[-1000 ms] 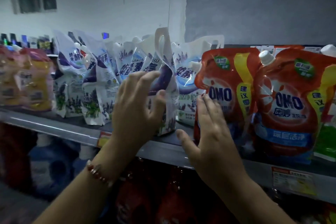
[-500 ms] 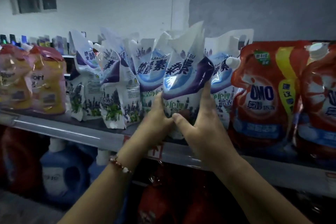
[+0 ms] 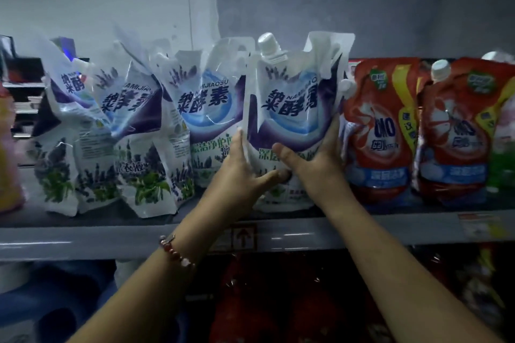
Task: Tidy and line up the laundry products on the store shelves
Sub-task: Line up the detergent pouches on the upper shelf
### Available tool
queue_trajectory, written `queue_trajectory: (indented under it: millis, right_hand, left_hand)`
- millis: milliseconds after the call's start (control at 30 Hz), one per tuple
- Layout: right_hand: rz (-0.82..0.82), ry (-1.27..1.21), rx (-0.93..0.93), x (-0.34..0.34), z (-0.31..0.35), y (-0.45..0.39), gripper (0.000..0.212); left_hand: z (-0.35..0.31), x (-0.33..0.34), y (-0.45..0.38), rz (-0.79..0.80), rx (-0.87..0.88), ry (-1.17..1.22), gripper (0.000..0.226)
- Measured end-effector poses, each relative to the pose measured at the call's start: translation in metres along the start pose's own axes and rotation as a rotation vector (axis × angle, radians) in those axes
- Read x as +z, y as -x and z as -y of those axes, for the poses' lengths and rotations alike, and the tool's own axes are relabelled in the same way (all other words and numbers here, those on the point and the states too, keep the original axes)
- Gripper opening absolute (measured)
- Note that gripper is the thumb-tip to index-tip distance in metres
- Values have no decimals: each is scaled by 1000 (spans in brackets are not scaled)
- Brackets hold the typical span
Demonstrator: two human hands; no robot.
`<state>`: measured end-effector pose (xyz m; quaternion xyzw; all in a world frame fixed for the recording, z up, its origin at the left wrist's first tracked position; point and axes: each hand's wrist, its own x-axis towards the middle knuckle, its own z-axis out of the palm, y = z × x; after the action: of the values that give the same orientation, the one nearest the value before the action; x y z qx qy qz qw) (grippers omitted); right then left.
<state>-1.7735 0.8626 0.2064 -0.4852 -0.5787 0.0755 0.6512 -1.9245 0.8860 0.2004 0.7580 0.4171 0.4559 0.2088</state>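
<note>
A white and purple detergent pouch [image 3: 292,108] with a white cap stands upright at the shelf front, facing me. My left hand [image 3: 242,172] holds its lower left edge, thumb across the front. My right hand [image 3: 317,159] grips its lower right side, fingers behind and thumb in front. Several matching white and purple pouches [image 3: 133,131] lean unevenly to its left. Two red OMO pouches [image 3: 381,133] stand upright to its right.
The grey shelf edge [image 3: 83,242] carries price labels. A yellow and pink pouch [image 3: 8,159] shows at the far left. Red packs [image 3: 278,301] and blue bottles [image 3: 50,309] fill the lower shelf. A bare wall rises behind the pouches.
Both hands have turned the held pouch so its front faces me and set it upright beside the red pouches. The view has shifted left.
</note>
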Motion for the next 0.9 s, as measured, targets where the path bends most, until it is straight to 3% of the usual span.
queue_trajectory:
  millis: [100, 167, 333, 433, 500, 600, 900]
  right_hand:
    - [21, 79, 55, -3, 12, 13, 117]
    - [118, 284, 72, -10, 25, 29, 109]
    - [75, 662, -531, -45, 98, -5, 75]
    - [281, 1036, -545, -63, 136, -85, 75]
    - [477, 1191, -447, -68, 155, -124, 57]
    - [557, 1116, -379, -62, 177, -160, 37]
    - [558, 875, -423, -24, 128, -194, 45]
  left_hand:
    - [8, 3, 6, -74, 25, -108, 118]
    - [10, 3, 6, -59, 24, -138, 118]
    - [5, 1, 5, -36, -28, -76, 129]
    - [0, -1, 8, -12, -52, -39, 130]
    - [-2, -5, 11, -6, -78, -18, 123]
    - [-6, -8, 18, -6, -113, -32, 110]
    - [-12, -2, 18, -32, -147, -50, 94]
